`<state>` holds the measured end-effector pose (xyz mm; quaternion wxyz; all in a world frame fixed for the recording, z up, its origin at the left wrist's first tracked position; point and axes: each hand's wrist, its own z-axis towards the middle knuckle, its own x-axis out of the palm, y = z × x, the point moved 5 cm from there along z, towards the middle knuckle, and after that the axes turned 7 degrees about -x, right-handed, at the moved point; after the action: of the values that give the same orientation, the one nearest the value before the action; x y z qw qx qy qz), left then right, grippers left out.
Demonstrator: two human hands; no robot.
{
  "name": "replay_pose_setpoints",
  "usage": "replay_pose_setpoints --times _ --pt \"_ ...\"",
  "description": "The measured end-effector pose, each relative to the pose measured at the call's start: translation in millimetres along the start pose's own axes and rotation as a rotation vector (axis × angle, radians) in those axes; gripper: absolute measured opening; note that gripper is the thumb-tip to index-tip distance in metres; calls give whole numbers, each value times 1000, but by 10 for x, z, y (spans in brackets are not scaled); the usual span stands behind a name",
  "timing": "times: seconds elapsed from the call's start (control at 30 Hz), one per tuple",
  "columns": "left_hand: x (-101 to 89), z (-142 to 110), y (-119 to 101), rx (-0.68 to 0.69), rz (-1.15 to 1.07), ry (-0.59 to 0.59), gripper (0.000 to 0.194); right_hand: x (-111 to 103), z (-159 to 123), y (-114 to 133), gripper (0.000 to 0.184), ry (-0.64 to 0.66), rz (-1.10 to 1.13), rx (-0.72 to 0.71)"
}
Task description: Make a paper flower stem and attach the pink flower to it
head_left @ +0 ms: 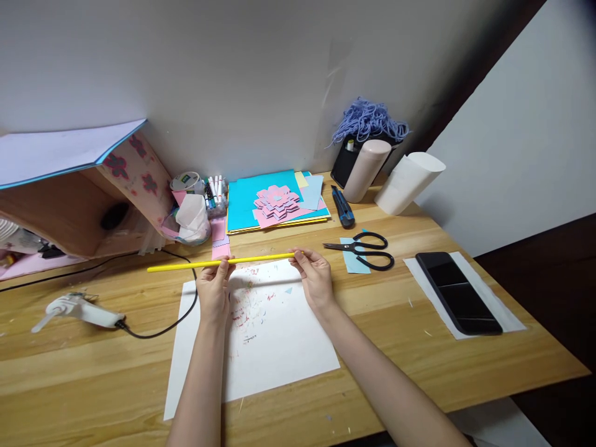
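A thin yellow stick (261,257), perhaps a rolled paper tube, is held level above the paper by both hands. My left hand (214,287) pinches it near its middle, leaving a long end sticking out to the left. At its right end, my right hand (315,276) grips it between thumb and fingers. Below lies a white sheet of paper (279,347) with coloured marks and a small blue scrap. Black-handled scissors (361,247) rest on a light blue paper piece (356,264), right of my right hand.
At the left are a glue gun (88,310) with its black cord and a decorated box (149,205). Coloured paper with a pink paper flower (277,202), a box cutter (343,208), a paper roll (410,183) and a bottle (366,171) stand behind. A phone (459,292) lies right.
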<state>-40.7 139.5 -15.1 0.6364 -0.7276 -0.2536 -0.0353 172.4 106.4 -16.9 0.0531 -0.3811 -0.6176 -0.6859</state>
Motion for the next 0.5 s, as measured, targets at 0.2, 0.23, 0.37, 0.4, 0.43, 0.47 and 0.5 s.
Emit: replay_pose_setpoints --times 0.2,0.23,0.37,0.4,0.43,0.47,0.5 --pt "-36 19 -27 -3 -31 -44 35 9 5 60 18 55 -145 -85" --pt "-33 18 -33 -5 -47 -45 35 15 5 72 16 68 -170 -95" --pt "-9 1 -63 9 -95 -35 32 75 -16 140 11 181 -327 -161" --pt "-3 -4 -69 17 -93 -34 31 99 -28 163 11 224 -385 -198" --pt "2 -9 -71 23 -87 -35 31 124 -43 186 11 271 -448 -243" --pt "6 -13 -70 25 -78 -38 31 148 -59 205 11 316 -511 -290" --pt "9 -17 -64 25 -68 -40 31 167 -76 220 11 354 -569 -334"
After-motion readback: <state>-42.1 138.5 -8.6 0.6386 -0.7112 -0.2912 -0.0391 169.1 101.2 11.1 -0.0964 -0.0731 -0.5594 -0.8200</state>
